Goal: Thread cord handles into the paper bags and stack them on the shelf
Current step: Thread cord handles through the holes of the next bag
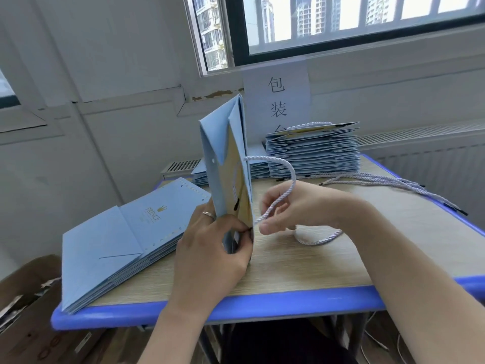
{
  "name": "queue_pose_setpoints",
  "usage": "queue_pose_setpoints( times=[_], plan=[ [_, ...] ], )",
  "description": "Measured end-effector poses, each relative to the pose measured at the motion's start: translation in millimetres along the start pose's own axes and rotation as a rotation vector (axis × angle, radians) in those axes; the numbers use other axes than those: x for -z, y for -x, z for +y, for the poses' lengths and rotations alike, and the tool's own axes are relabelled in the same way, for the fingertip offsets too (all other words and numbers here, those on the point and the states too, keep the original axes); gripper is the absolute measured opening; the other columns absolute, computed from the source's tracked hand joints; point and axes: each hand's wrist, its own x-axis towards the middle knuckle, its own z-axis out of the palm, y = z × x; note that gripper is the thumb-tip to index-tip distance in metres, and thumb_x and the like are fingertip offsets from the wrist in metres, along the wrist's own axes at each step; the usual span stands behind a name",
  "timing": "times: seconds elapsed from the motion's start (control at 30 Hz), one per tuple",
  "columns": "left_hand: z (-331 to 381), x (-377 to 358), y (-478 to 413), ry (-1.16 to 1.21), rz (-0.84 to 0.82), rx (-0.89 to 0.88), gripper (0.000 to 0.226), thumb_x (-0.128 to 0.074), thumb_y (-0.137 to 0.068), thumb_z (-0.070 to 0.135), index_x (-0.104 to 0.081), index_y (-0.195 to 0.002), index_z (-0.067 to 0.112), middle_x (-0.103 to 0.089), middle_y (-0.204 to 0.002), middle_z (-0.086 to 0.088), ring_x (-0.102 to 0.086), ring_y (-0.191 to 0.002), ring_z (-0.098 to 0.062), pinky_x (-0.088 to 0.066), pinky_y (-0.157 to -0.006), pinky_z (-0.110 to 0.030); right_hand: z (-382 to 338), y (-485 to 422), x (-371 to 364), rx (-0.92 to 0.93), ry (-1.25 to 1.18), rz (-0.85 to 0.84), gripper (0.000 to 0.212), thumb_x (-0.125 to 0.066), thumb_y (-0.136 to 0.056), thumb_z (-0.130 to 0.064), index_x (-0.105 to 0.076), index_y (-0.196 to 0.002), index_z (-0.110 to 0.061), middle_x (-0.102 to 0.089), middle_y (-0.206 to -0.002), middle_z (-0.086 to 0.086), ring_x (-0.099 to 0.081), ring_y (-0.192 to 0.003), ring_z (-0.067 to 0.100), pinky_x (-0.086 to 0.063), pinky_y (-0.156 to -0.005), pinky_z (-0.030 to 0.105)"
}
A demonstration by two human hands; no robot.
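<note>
Standing upright at frame centre on the table [301,274], the blue paper bag [225,164] is gripped by the left hand [210,248], while the right hand [291,206] pinches the white cord [288,169].

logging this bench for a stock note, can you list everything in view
upright bag: one, light blue, mid-table, standing on edge
cord: one, pale lilac-white, loops from the upright bag to the right hand
front bag stack: one pile, light blue, lying flat at the table's front left
back bag stack: one pile, light blue, back right, a cord handle on top
loose cords: several, pale with dark tips, right side of table
table: one, wood-look top, blue edge
paper sign: one, white with black characters, on the wall under the window
cardboard box: one, brown, lower left
ring: one, silver, on the left hand
left hand: grips the upright bag low down
right hand: pinches the cord
</note>
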Motion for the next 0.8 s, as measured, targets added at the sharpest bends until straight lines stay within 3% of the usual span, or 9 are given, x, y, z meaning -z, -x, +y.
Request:
queue_pose_setpoints(
  times=[0.1, 0.2, 0.3, 0.43, 0.6, 0.73, 0.8],
  plan=[
    [1.4, -0.4, 0.6, -0.089, -0.094, -0.002, 0.013, -0.078, -0.072, 0.025, -0.067, -0.066, 0.026, -0.04, -0.078, 0.022, -0.054, -0.088, -0.008, -0.047, -0.06, -0.027, 5.6, 10.9, -2.3, -0.093, 0.193, -0.054, 0.032, -0.083, -0.079, -0.029, -0.062, -0.069, -0.007, -0.049, -0.059, 0.002, -0.042, -0.059, 0.017, -0.035, -0.055, 0.028],
    [-0.6, 0.0, 0.7, -0.031, -0.141, 0.092, 0.013, -0.076, -0.075, 0.025, -0.065, -0.069, 0.027, -0.044, -0.081, 0.022, -0.05, -0.079, -0.005, -0.042, -0.062, -0.024, 12.3, 23.0, -17.3, -0.098, 0.211, -0.012, 0.03, -0.082, -0.077, -0.041, -0.068, -0.068, -0.016, -0.057, -0.059, -0.005, -0.049, -0.059, 0.011, -0.042, -0.061, 0.034],
    [-2.5, 0.1, 0.2, 0.059, -0.168, 0.189, 0.013, -0.075, -0.076, 0.028, -0.066, -0.067, 0.031, -0.05, -0.083, 0.013, -0.053, -0.075, -0.003, -0.035, -0.06, -0.012, 16.0, 23.5, -29.5, 0.033, 0.339, 0.155, 0.032, -0.076, -0.078, -0.051, -0.072, -0.074, -0.02, -0.054, -0.057, -0.009, -0.046, -0.055, 0.006, -0.042, -0.061, 0.033],
    [-1.0, 3.0, -1.0, 0.114, -0.186, 0.225, 0.029, -0.077, -0.071, 0.023, -0.058, -0.064, 0.045, -0.054, -0.085, 0.011, -0.054, -0.076, -0.002, -0.033, -0.057, -0.006, 13.9, 18.3, -40.8, 0.191, 0.445, 0.23, 0.057, -0.049, -0.073, -0.073, -0.069, -0.074, -0.019, -0.058, -0.06, 0.003, -0.047, -0.056, 0.014, -0.045, -0.061, 0.038],
    [-0.9, 4.0, -1.6, 0.148, -0.187, 0.201, 0.032, -0.074, -0.072, 0.021, -0.057, -0.077, 0.048, -0.056, -0.087, 0.008, -0.055, -0.079, -0.002, -0.035, -0.059, -0.006, 17.5, 13.4, -49.5, 0.333, 0.499, 0.291, 0.051, -0.038, -0.084, -0.062, -0.055, -0.064, -0.019, -0.051, -0.055, 0.004, -0.046, -0.055, 0.02, -0.045, -0.059, 0.044],
    [-0.7, 2.8, 0.5, 0.119, -0.211, 0.144, 0.028, -0.065, -0.078, 0.022, -0.062, -0.101, 0.038, -0.058, -0.09, 0.006, -0.053, -0.082, -0.008, -0.037, -0.065, -0.007, 17.4, 13.7, -53.1, 0.378, 0.528, 0.327, 0.054, -0.035, -0.087, -0.057, -0.055, -0.063, -0.013, -0.045, -0.051, 0.001, -0.042, -0.052, 0.019, -0.042, -0.054, 0.043],
    [-0.9, 2.7, 1.3, 0.126, -0.214, 0.108, 0.026, -0.059, -0.082, 0.021, -0.061, -0.102, 0.038, -0.058, -0.088, 0.007, -0.051, -0.081, -0.007, -0.036, -0.068, -0.006, 18.2, 12.5, -53.6, 0.396, 0.518, 0.344, 0.05, -0.036, -0.088, -0.052, -0.053, -0.062, -0.012, -0.046, -0.05, 0.001, -0.043, -0.051, 0.02, -0.042, -0.053, 0.044]
  ],
)
